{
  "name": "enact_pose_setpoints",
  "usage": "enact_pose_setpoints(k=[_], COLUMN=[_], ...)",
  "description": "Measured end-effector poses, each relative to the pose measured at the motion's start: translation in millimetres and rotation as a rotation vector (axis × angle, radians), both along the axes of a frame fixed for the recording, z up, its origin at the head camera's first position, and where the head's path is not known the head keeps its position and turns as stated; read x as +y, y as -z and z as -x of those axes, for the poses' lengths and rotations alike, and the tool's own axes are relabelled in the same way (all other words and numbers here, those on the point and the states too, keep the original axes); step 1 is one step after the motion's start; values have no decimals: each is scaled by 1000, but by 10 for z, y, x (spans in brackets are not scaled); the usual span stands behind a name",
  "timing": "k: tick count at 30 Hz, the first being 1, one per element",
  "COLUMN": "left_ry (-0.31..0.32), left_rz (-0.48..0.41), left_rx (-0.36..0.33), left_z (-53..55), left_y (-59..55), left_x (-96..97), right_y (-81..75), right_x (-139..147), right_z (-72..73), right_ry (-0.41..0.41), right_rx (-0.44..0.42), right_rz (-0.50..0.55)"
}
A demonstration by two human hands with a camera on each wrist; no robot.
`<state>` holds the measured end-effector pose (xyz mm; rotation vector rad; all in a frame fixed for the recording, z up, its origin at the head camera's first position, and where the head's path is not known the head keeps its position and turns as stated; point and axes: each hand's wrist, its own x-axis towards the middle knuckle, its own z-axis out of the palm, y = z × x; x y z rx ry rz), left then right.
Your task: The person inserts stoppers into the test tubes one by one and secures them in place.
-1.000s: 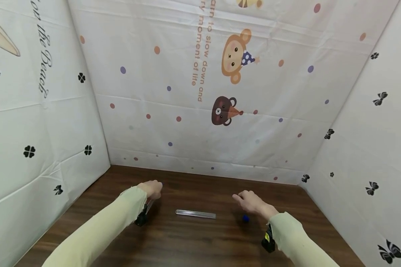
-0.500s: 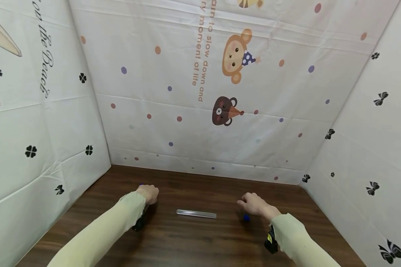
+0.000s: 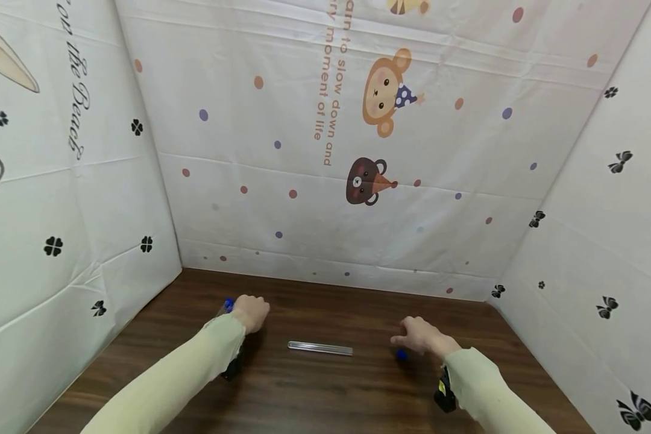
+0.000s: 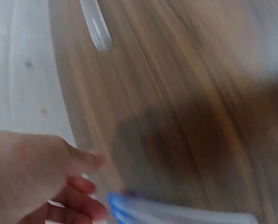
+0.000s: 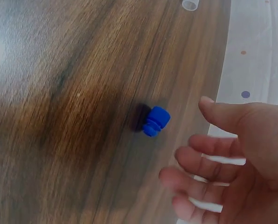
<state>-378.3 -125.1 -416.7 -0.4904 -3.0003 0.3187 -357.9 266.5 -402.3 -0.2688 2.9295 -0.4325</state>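
A clear test tube (image 3: 320, 348) lies on the dark wood table between my hands; its open mouth shows at the top of the right wrist view. To the left, a second tube (image 4: 190, 211) with a blue stopper (image 3: 229, 304) in its end lies beside my left hand (image 3: 251, 312). That hand's fingers are loosely bent and hold nothing, just apart from the stopper in the blurred left wrist view. My right hand (image 3: 422, 335) hovers with relaxed, spread fingers beside a loose blue stopper (image 5: 155, 120), not touching it.
White printed sheets (image 3: 304, 211) wall in the table (image 3: 325, 398) at the back and both sides. A small black camera is strapped under each wrist.
My left hand has turned and let go of the stoppered tube, then shifted right, uncovering its blue end. The right hand has drifted slightly right and down. The middle tube stays put.
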Motion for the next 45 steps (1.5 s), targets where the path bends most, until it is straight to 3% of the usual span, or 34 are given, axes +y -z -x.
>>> enact_pose_setpoints(k=[3, 9, 13, 18, 23, 29, 35, 39, 45], left_ry=[94, 292, 345, 380, 398, 387, 395, 401, 411], left_rz=[-47, -142, -129, -87, -84, -153, -160, -169, -229], left_rx=[23, -190, -270, -283, -277, -273, -243, -177, -95], left_z=[-11, -124, -163, -157, -143, -129, -68, -16, -19], left_y=[6, -18, 10, 99, 118, 147, 160, 66, -202], left_x=[221, 659, 843, 959, 975, 998, 1029, 1010, 921], right_y=[7, 73, 144, 230, 203, 139, 64, -21, -142], right_x=[6, -2, 8, 38, 41, 26, -63, -166, -244], right_z=[-22, -11, 18, 32, 39, 88, 126, 124, 127], right_ry=[14, -43, -115, -128, -116, -204, -277, -245, -209], right_rx=[-49, -88, -41, -34, -38, 40, 108, 135, 113], right_rz=[-27, -12, -4, 12, 25, 114, 243, 345, 545])
